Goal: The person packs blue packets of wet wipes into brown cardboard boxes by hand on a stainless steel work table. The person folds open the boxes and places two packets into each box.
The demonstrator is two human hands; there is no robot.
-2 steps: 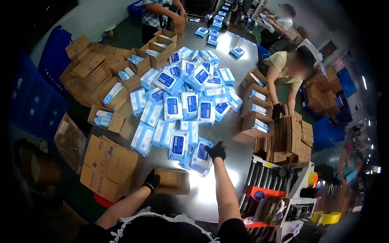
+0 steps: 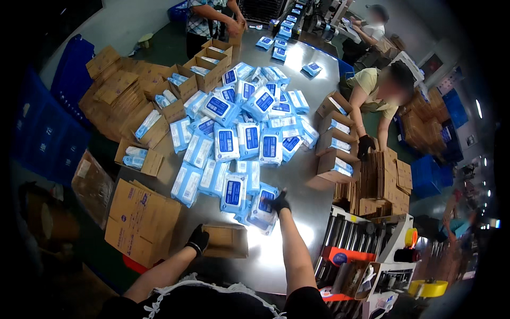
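An open cardboard box [image 2: 227,240] stands on the metal table close to me. My left hand [image 2: 198,239], in a black glove, is closed at the box's left wall. To the right and farther off, my right hand [image 2: 278,203] reaches over a light blue and white pack of wet wipes [image 2: 261,215]. Its fingers are apart and slightly blurred, at the pack's right side; the pack lies on the table. Beside it is another wipes pack [image 2: 234,191] with a dark blue label. Beyond these spreads a big heap of similar packs [image 2: 247,139].
Filled cartons line the table's left side [image 2: 151,159] and right side [image 2: 334,170]. A flattened carton [image 2: 141,220] leans at the left. A roller machine [image 2: 350,250] stands at the right. Across the table a co-worker [image 2: 372,93] handles stacked cardboard [image 2: 380,181]; another person's hands [image 2: 234,25] work at the far end.
My right hand has shifted slightly left and nearer over the wipes pack, its fingers spreading. The left hand stays at the box.
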